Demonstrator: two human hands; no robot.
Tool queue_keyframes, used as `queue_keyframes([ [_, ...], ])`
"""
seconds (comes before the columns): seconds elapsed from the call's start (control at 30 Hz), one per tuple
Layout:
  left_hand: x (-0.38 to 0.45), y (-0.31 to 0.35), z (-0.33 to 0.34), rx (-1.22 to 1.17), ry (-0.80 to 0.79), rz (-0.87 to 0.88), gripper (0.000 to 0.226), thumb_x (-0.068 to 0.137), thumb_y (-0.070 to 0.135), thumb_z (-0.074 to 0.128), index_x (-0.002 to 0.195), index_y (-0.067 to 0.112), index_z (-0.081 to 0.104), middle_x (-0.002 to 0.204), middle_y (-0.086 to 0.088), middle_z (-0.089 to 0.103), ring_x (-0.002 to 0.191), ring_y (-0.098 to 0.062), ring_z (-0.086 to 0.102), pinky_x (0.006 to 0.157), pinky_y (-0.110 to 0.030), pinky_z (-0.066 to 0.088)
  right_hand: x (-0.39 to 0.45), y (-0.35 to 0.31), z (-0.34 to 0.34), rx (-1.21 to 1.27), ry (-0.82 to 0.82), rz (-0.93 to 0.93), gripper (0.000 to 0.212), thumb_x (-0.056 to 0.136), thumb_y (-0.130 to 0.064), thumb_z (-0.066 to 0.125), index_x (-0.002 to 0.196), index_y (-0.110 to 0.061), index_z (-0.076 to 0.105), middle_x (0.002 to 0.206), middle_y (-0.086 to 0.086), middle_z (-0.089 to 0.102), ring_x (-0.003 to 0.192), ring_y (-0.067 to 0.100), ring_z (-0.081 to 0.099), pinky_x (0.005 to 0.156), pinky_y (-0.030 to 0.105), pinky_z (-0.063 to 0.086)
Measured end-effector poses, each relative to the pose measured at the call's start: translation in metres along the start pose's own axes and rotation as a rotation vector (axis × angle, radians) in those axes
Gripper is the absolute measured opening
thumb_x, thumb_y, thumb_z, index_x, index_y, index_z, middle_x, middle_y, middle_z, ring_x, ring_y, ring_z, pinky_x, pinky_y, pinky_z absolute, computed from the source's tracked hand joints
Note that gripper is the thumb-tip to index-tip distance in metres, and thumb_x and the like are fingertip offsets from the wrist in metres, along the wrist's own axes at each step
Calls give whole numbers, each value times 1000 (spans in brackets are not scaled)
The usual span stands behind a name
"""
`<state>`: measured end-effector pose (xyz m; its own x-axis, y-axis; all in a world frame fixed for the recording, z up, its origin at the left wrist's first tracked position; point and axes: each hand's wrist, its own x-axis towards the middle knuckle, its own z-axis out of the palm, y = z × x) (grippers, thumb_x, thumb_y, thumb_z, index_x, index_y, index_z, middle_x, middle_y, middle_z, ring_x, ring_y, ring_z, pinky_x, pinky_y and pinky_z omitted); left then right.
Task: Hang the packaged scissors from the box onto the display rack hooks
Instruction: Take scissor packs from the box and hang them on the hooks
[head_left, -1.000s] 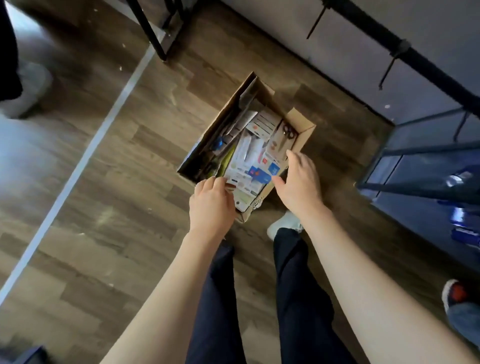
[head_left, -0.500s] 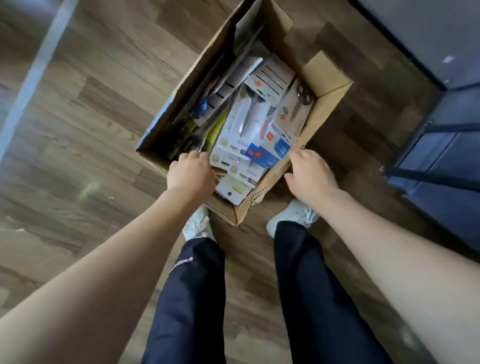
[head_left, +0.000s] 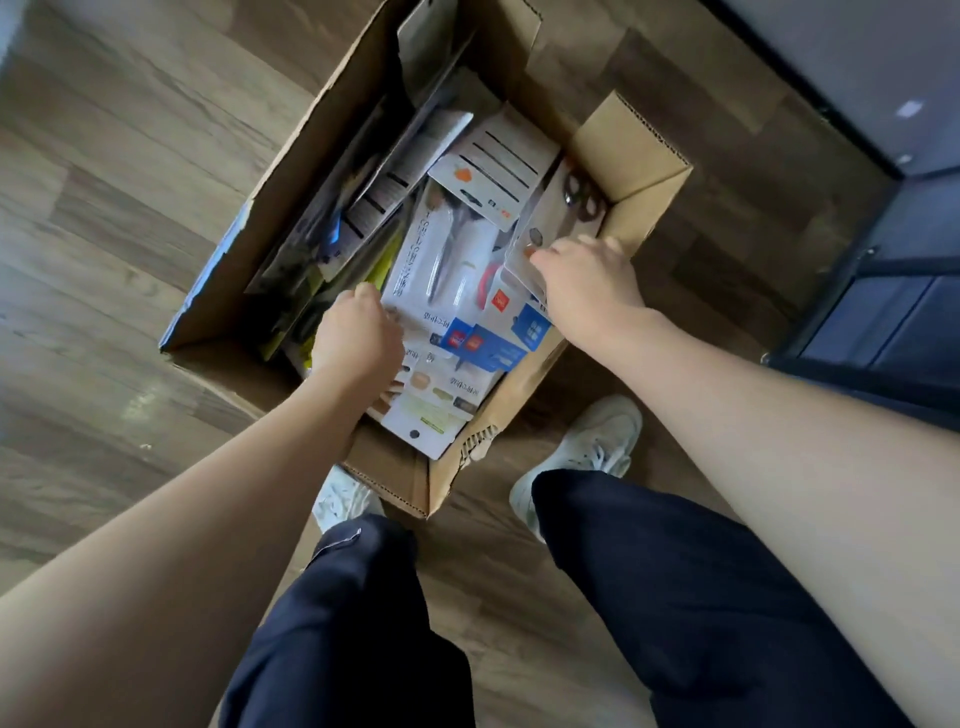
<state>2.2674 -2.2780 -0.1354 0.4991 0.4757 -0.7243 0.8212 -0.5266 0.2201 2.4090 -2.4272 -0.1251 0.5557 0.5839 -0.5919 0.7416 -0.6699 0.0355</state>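
Cardboard box: the open brown corrugated carton (head_left: 631, 140) stands on the wood-plank floor (head_left: 104, 208) just beyond the person's white shoes (head_left: 582, 447), its near corner between the feet.
Left hand: the left hand (head_left: 356, 345) is curled into a loose fist at the near left of the pile, knuckles up; its fingertips are hidden, so I cannot tell whether it has hold of a pack or only presses on one.
Right hand: the right hand (head_left: 589, 283) lies palm down by the box's right wall, fingers reaching over the clear-fronted blister pack with dark-handled scissors (head_left: 563, 208); a closed grip cannot be made out.
Between the hands: the long white carded pack of grey-handled scissors (head_left: 441, 260) lies on top, with red-and-blue labelled cards (head_left: 493, 345) overlapping it at the near end.
Beyond the hands: a white card with black stripes and an orange mark (head_left: 493, 161) leans over the far ends of both packs.
Step in hand: picking a pack out of the heap, in my judgement.
Doing it well: take a single top pack by its card edge, slide it toward the body to clear the striped card, and keep the other hand steadying the neighbours so nothing snags.
Hang hole: check which end carries it before lifting; from here it is not visible.
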Motion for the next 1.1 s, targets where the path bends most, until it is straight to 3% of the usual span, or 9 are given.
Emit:
queue_keyframes([
  [0.1,10,5,6,-20,-5,-32,32,93,8,46,124,3,41,122,-20,46,105,-35,51,72,-34,37,12,5,4,1,-40,-123,41,92,-10,48,132,-17,46,128,10,49,119,29,44,99,40,33],
  [0.27,9,0,13,-9,-13,12,52,80,-10,49,128,4,37,125,-19,43,102,-35,51,71,-32,38,17,10,13,33,-55,-191,56,89,-13,56,139,-26,33,136,11,36,121,33,41,100,43,34],
  [0.4,3,-4,15,79,42,125,65,75,-17,48,133,7,32,116,-18,50,94,-35,54,72,-43,50,18,10,15,-10,-18,-212,54,88,-12,57,137,-19,35,136,12,38,123,32,38,100,43,34],
  [0.53,1,-4,14,193,109,225,50,83,-9,50,126,9,36,110,-16,47,84,-34,54,64,-44,51,20,12,3,-63,29,-234,47,86,-9,56,130,-10,41,131,15,41,121,33,37,98,43,32],
  [0.7,-2,3,11,41,99,187,35,86,-5,49,114,10,38,104,-12,52,75,-31,53,55,-41,49,30,17,-15,-273,43,-372,36,90,-11,52,125,-10,50,130,14,41,125,32,32,100,44,30],
  [0.8,-2,6,9,253,146,166,37,88,7,58,119,11,39,110,-12,48,80,-29,51,53,-37,40,35,11,-19,-399,13,-422,36,91,-15,54,126,-11,50,129,12,45,123,30,36,99,42,31],
  [0.9,0,10,8,414,176,280,41,88,8,59,123,13,39,109,-10,47,80,-23,45,55,-32,33,37,6,-18,-452,-23,-448,38,91,-12,52,128,-10,48,130,14,46,121,30,39,99,40,32],
  [1.0,2,20,8,106,170,303,30,89,0,50,117,9,49,107,-11,47,79,-22,46,59,-30,36,36,10,-17,-463,-36,-432,36,91,-17,54,126,-12,52,127,12,45,118,30,42,97,40,34],
  [1.1,6,31,6,-308,115,131,25,83,2,55,107,9,53,103,-3,46,90,-15,45,70,-24,40,32,16,-20,-487,-66,-407,34,90,-21,56,123,-13,57,125,11,43,115,29,43,92,38,37],
])
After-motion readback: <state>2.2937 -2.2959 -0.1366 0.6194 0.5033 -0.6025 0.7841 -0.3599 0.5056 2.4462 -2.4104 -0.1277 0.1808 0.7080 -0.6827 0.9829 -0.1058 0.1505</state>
